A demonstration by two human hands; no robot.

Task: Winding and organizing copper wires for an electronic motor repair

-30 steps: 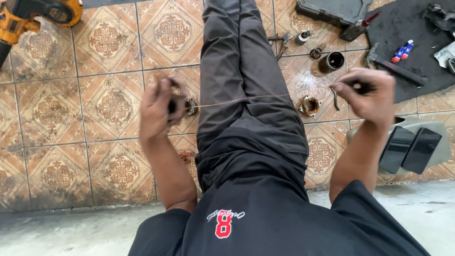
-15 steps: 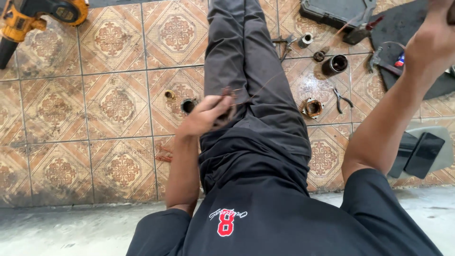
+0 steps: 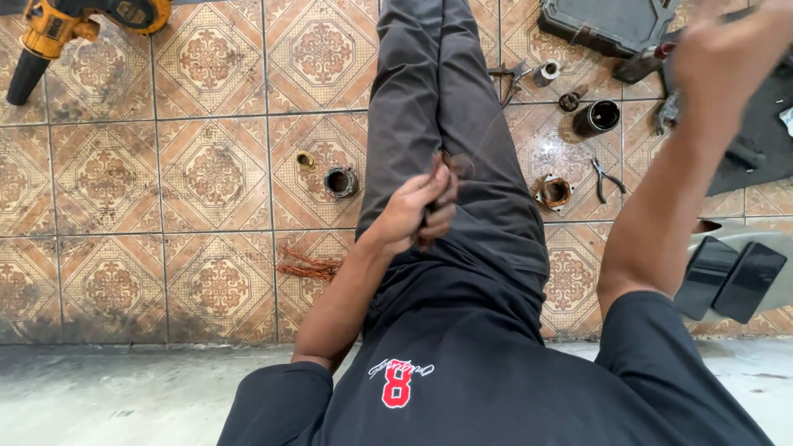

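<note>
The person sits on a patterned tile floor (image 3: 107, 190) in a dark shirt, legs in grey trousers (image 3: 438, 124) stretched away from the camera. The left hand (image 3: 417, 211) rests on the near thigh with its fingers clenched around a small bundle of copper wire (image 3: 446, 165), whose frayed strands stick out just beyond the knuckles. Left of that forearm, a loose tangle of copper wire scraps (image 3: 307, 266) lies on the tiles. To the right, near the knee, two dark flat phones (image 3: 731, 279) lie side by side on a pale tray. Farther out on the left sit a dark cylindrical sleeve (image 3: 340, 182) and a small brass fitting (image 3: 306, 159), close together. Right of the leg lies a stator wound with copper (image 3: 553, 192), with pliers (image 3: 607, 175) just beside it, then a black metal tube (image 3: 596, 117) and some smaller round parts. The right hand (image 3: 727, 49) is raised high at the far right, blurred, so whether its fingers grip anything cannot be told. At the far left corner lies a yellow and black power tool (image 3: 78, 21), and at the far right a dark case (image 3: 603, 25).
</note>
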